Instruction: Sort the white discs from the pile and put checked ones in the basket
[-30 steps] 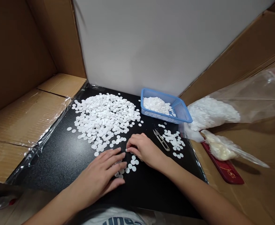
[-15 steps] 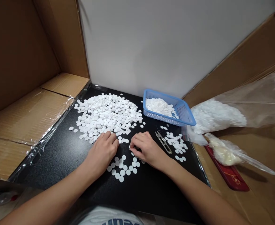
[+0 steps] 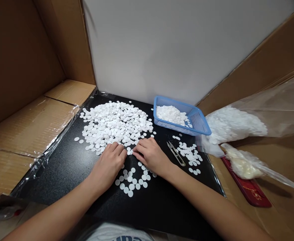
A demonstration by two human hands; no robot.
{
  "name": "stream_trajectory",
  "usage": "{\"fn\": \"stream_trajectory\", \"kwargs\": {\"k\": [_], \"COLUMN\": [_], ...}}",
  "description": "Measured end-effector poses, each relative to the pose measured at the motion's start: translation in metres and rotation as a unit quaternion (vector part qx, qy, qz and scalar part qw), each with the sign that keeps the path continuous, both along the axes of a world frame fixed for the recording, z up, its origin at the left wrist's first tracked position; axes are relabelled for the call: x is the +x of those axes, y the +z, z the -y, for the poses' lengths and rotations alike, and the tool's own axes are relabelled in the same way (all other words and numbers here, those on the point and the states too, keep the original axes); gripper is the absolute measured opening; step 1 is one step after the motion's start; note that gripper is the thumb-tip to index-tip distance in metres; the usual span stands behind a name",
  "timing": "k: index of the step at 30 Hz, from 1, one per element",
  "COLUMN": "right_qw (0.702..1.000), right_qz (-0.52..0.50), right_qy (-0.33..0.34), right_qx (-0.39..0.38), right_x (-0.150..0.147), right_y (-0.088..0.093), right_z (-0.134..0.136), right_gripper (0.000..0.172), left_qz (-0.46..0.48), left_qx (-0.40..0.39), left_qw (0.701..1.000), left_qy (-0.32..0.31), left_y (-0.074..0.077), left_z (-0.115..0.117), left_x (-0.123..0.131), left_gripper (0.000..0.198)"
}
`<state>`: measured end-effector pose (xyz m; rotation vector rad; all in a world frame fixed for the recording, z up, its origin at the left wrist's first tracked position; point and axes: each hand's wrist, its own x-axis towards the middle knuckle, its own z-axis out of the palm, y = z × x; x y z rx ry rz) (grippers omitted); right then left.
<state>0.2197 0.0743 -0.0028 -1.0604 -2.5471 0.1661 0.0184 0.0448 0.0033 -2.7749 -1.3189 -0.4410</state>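
White discs all over the black table, and nearest of all, at the bottom edge, pale cloth with dark lettering, cut off below. Lower left, dim and partly out of view, what looks like a clear bottle with red at one end. Between the wrists, a loose group of discs, mostly flat, some overlapping.

Up to the left hand: back upward, fingers curled down, tips out of sight at the near edge of the big heap; gripping or merely resting, impossible to tell. Beside it, the right hand: fingers and thumb bent inward, tips close to a few discs in the gap between hands; anything pinched there, too small to make out. Several discs half hidden beneath it.

Off to the right, a red case with gold markings, partly covered by a small clear bag of something pale yellow, hard to identify. On the table, metal snips, a small patch of discs alongside.

Farther, a blue basket with more discs inside; touching or just behind its corner, unclear, a large plastic bag, white contents blurred together, far end cut off. At the back, a grey panel.
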Motion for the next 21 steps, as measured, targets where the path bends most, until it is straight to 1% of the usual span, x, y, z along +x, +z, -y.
{"fn": "stream_trajectory", "kwargs": {"k": [2, 3, 4, 6, 8, 9, 10, 11, 12, 14, 18, 21], "right_qw": [1.0, 1.0, 1.0, 0.991, 0.965, 0.952, 0.943, 0.938, 0.94, 0.95, 0.971, 0.974], "right_qz": [0.009, -0.002, -0.022, -0.065, -0.086, -0.086, -0.08, -0.072, -0.064, -0.053, -0.041, -0.038], "right_qy": [0.001, -0.006, -0.017, -0.041, -0.064, -0.077, -0.093, -0.107, -0.12, -0.129, -0.122, -0.116], "right_qx": [0.024, 0.016, -0.01, -0.113, -0.239, -0.284, -0.311, -0.32, -0.314, -0.278, -0.2, -0.191], "right_x": [-0.002, -0.002, -0.002, -0.001, 0.002, 0.003, 0.003, 0.004, 0.004, 0.001, -0.009, -0.016], "right_y": [0.0, 0.001, 0.004, 0.011, 0.018, 0.02, 0.022, 0.022, 0.022, 0.021, 0.017, 0.016], "right_z": [0.002, 0.003, 0.005, 0.009, 0.012, 0.012, 0.013, 0.013, 0.012, 0.011, 0.005, -0.001], "right_gripper": [0.015, 0.015, 0.013, 0.012, 0.015, 0.017, 0.018, 0.019, 0.019, 0.017, 0.004, 0.009], "left_qz": [0.023, 0.038, 0.056, 0.102, 0.142, 0.153, 0.156, 0.151, 0.144, 0.133, 0.128, 0.124], "left_qx": [-0.008, -0.013, -0.019, -0.03, -0.057, -0.074, -0.088, -0.095, -0.094, -0.072, -0.047, -0.03], "left_qw": [1.0, 0.999, 0.998, 0.994, 0.988, 0.985, 0.982, 0.982, 0.982, 0.983, 0.984, 0.982], "left_qy": [0.003, 0.005, 0.008, 0.02, 0.035, 0.043, 0.053, 0.065, 0.078, 0.102, 0.111, 0.142], "left_y": [0.0, 0.0, -0.001, -0.001, -0.001, -0.002, -0.002, -0.002, -0.003, -0.004, -0.001, 0.001], "left_z": [-0.001, -0.001, 0.0, 0.001, 0.004, 0.005, 0.007, 0.007, 0.008, 0.008, 0.009, 0.012], "left_x": [-0.001, -0.001, -0.001, -0.001, 0.001, 0.002, 0.003, 0.004, 0.004, 0.004, -0.007, -0.019], "left_gripper": [0.022, 0.022, 0.022, 0.019, 0.015, 0.013, 0.013, 0.013, 0.013, 0.013, 0.014, 0.014]}}
